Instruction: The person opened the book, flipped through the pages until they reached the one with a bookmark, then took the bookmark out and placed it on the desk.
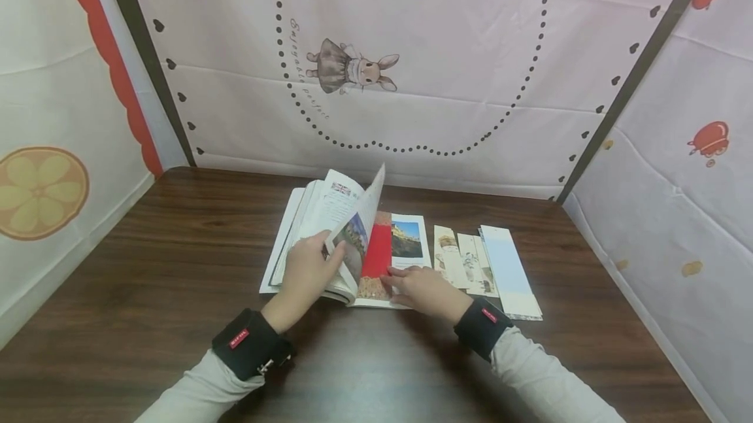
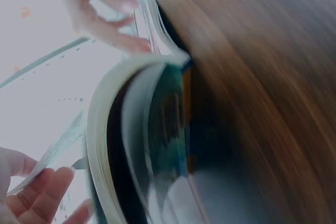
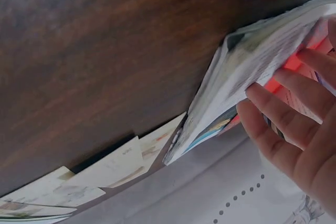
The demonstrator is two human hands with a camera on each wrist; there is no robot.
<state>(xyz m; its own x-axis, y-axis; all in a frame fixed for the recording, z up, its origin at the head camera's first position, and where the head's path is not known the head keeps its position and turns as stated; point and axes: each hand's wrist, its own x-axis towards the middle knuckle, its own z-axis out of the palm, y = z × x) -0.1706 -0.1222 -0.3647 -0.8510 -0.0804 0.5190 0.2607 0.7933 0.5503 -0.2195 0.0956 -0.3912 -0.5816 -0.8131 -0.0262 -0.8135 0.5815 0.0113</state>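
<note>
A thick book [image 1: 410,298] lies spread on the dark wooden table, its left part curving up near the spine. My left hand [image 1: 310,266] pinches a raised page [image 1: 354,240] with a photo on it, thumb and fingers at its lower edge. In the left wrist view the same fingers [image 2: 44,192] hold the page's edge. Beneath that page shows a red strip [image 1: 378,250] with speckled brown ends, beside a castle photo [image 1: 407,240]. My right hand [image 1: 425,287] rests at the lower right page, its fingers extended with the tips right at the red strip.
To the book's right lie several illustrated paper cards [image 1: 449,256], slightly overlapping, and a pale blue strip [image 1: 507,266]. The brown table [image 1: 147,266] reaches to printed cloth walls [image 1: 447,50] at the back and both sides.
</note>
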